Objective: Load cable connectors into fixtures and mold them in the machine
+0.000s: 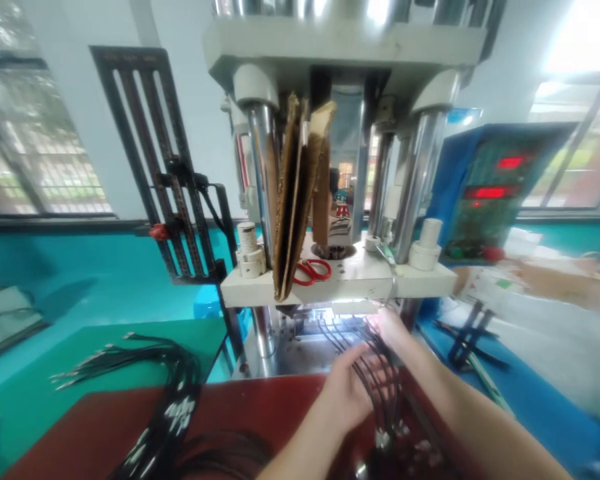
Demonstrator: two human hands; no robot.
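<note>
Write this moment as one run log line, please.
left hand: on black cables | right hand: at black cables under press table | red scissors: on press table

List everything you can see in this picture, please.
press: one, grey-white with shiny columns, centre
cardboard pieces: several, brown, upright beside the press's left column
scissors: one pair, red-handled, on the press's platform
control box: one, blue with red displays, right
rack: one, black, left of press
mat: one, dark red, foreground
cable bundle: one, black, on the mat's left
cables: several, black, under the press, between the hands
left hand: one, resting on the cables
right hand: one, at the cables beneath the platform, blurred
</note>
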